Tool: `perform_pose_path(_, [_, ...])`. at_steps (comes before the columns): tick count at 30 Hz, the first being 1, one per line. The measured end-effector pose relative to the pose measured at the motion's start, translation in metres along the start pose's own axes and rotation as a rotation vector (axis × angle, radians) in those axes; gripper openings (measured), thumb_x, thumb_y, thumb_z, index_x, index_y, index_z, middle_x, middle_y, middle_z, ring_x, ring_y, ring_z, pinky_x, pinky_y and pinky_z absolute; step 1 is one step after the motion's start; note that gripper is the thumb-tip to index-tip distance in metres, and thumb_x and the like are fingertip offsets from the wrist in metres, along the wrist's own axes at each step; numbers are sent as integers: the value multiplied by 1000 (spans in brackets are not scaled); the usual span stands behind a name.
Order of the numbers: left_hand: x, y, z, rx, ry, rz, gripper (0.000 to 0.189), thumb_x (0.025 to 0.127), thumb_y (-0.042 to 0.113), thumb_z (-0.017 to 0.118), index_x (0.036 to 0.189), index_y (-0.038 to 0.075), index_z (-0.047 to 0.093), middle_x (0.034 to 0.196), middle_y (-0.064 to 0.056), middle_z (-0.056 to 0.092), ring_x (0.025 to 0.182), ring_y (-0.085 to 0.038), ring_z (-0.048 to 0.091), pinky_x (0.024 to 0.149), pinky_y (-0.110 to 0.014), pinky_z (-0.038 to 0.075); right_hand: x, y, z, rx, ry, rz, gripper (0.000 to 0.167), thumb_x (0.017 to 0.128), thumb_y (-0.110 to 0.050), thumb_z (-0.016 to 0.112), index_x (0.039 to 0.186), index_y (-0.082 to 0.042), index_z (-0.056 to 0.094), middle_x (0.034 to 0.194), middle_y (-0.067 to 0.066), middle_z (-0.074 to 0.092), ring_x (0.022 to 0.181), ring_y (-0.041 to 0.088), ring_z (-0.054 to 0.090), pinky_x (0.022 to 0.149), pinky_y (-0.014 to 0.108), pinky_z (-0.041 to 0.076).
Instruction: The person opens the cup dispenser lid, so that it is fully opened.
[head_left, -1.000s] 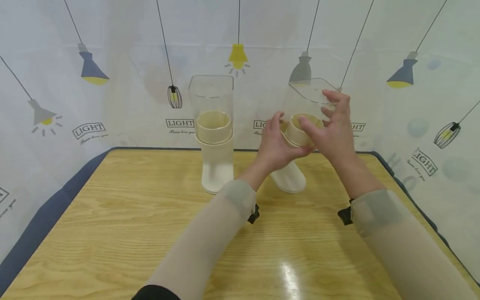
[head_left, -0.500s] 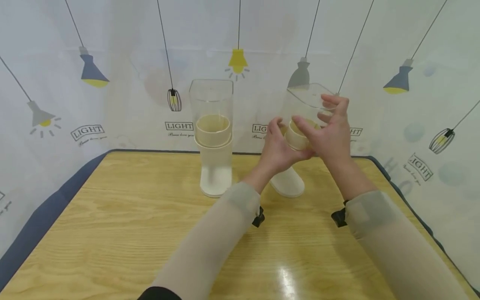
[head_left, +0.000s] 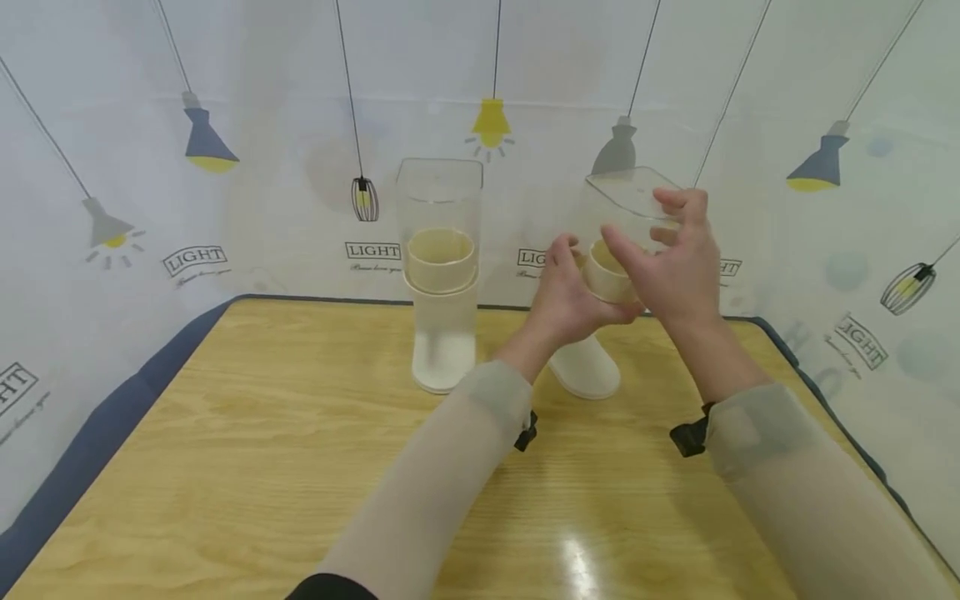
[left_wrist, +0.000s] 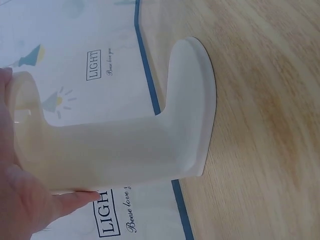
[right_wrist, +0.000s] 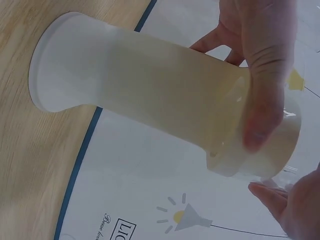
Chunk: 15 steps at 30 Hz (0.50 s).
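Two white stands with clear containers on top are at the back of the table. The right stand [head_left: 585, 371] is turned at an angle, its base on the wood. Just below its clear container [head_left: 637, 204], my left hand [head_left: 566, 300] grips the cream ring [head_left: 607, 283] at the top of the stand. The right wrist view shows the left thumb [right_wrist: 262, 120] across the ring and fingers behind. My right hand [head_left: 682, 267] holds the clear container from the right, thumb in front and fingers along its side.
The other stand [head_left: 442, 367], with its own clear container [head_left: 438, 187], is upright to the left of my hands. A wooden table [head_left: 262, 467] lies below, with a dark blue edge. Behind it hangs a white cloth [head_left: 300, 108] printed with lamps.
The head view has shifted slightly, so the scene sits a little further right than half a second ago. Both hands keep their hold on the right stand and container, with little visible movement.
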<state>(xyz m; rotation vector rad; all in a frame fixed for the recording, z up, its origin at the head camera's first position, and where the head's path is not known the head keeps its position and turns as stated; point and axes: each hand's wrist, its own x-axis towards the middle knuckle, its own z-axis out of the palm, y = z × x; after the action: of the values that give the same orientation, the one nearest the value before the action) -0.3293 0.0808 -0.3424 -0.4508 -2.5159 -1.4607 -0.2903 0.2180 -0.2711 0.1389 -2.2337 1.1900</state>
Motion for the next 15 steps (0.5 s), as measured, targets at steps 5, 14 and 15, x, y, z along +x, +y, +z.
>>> perform_pose_path(5, [0, 2, 3, 17, -26, -3, 128, 70, 50, 103, 163, 15, 23, 154, -12, 44, 124, -21, 57, 102, -32, 57, -2, 1, -7, -69, 10, -10, 78, 91, -55, 84, 149, -16, 49, 161, 0, 59, 133, 35, 71, 96, 47, 63])
perform_pose_path(14, [1, -2, -2, 9, -22, 11, 129, 70, 50, 104, 164, 16, 23, 157, -12, 42, 126, -20, 58, 101, -31, 58, 3, -5, -8, -64, -21, 32, 77, 91, -62, 81, 145, -18, 49, 163, -6, 58, 134, 34, 71, 86, 32, 55])
perform_pose_path(15, [1, -2, -3, 5, -19, 9, 129, 69, 50, 104, 164, 15, 23, 157, -12, 42, 125, -21, 59, 101, -30, 58, 4, -6, -8, -90, -29, 10, 77, 92, -62, 80, 146, -15, 49, 163, -5, 58, 134, 35, 70, 86, 36, 55])
